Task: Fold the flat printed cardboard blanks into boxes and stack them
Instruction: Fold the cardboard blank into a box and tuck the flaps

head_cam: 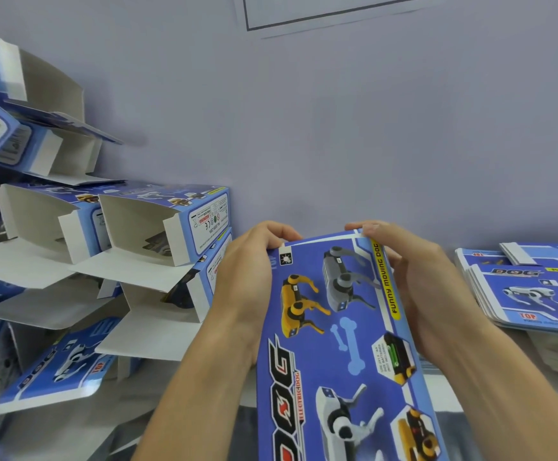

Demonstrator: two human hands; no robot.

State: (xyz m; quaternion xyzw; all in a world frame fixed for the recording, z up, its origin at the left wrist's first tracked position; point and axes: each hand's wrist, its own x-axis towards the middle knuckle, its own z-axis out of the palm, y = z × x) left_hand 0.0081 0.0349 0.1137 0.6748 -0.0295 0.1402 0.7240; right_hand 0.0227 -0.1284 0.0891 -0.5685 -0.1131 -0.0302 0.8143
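A blue printed cardboard box blank with robot dog pictures stands in front of me, its long side running away from me. My left hand grips its far left edge, fingers curled over the top end. Along the far right edge my right hand holds it too, thumb and fingers pinching the top corner. A pile of folded boxes with open ends and hanging flaps is stacked at the left against the wall. Flat blanks lie in a stack at the right.
A pale wall rises close behind the work surface. More folded boxes lie low at the left, some tipped. The white tabletop shows between my right forearm and the held blank.
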